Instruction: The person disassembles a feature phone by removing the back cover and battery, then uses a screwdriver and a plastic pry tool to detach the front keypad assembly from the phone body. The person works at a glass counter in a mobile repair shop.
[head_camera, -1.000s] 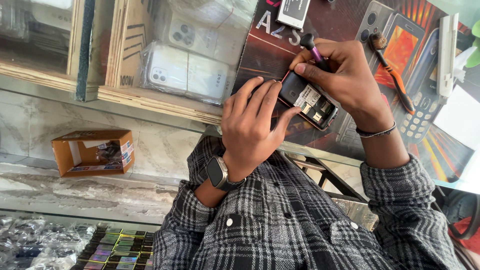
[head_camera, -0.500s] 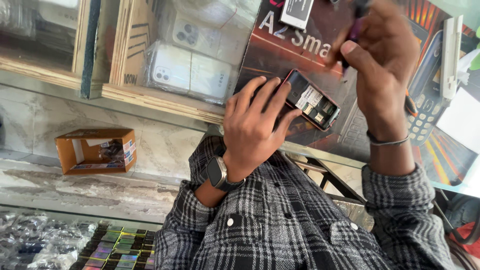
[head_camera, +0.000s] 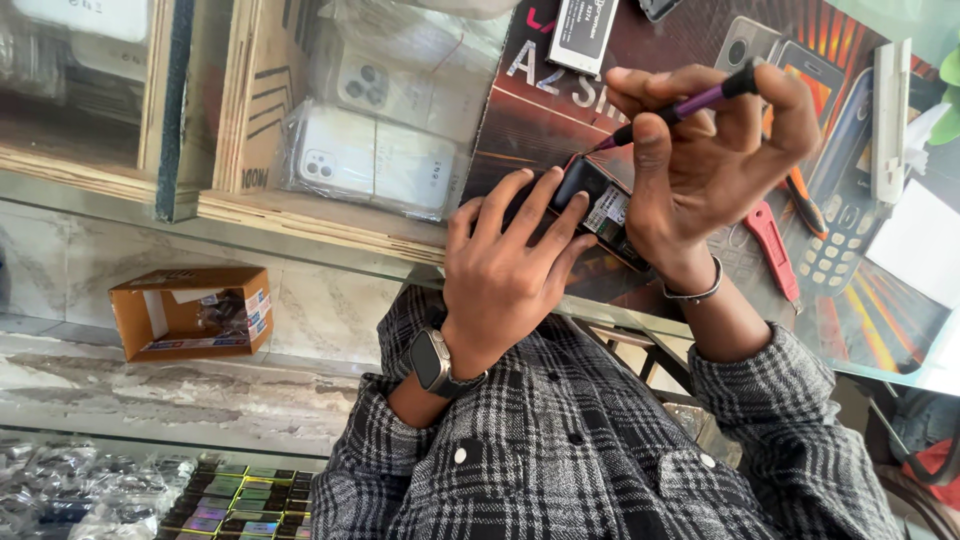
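Note:
My left hand (head_camera: 510, 265) lies flat over a small black phone (head_camera: 597, 205) with its back off, pinning it to the poster-covered counter (head_camera: 545, 110). A smartwatch (head_camera: 432, 362) sits on that wrist. My right hand (head_camera: 715, 140) grips a thin purple screwdriver (head_camera: 690, 103) between thumb and fingers, tip pointing down-left toward the phone's top edge. A metal bracelet (head_camera: 690, 293) circles the right wrist. Both arms wear grey plaid sleeves.
Bagged white phone cases (head_camera: 375, 155) lie under the glass at the left. A phone battery (head_camera: 585, 30) rests at the counter's top. Red-handled tools (head_camera: 772, 245) lie right of my hands. An open orange cardboard box (head_camera: 190, 310) sits on the stone shelf below, near several small packets (head_camera: 230, 500).
My right hand lifted off the phone, rose, then turned so the purple screwdriver now points at the phone's top edge. My left hand stayed on the phone.

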